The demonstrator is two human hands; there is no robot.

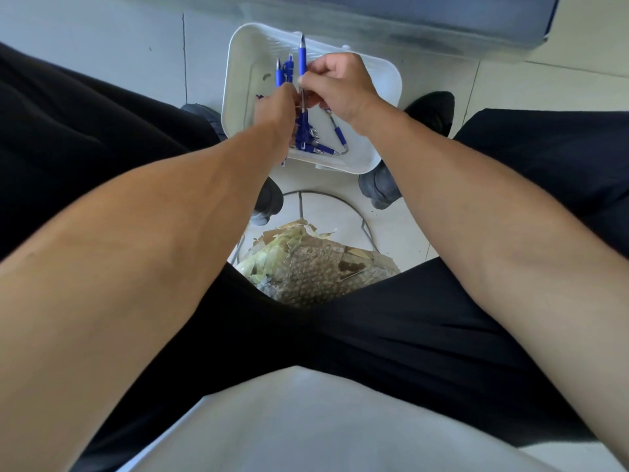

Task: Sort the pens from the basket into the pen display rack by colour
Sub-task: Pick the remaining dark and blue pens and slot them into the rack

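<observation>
Head view puts us mid-collection: our left hand grips a small bundle of blue plastic click pens, while our right hand pinches one more blue pen upright just beside it. Both hover over the white rectangular plastic basket on the floor, where a heap of loose blue pens lies by its near wall. Next, we judge, the single pen joins the bundle. We cannot make out the display rack anywhere.
</observation>
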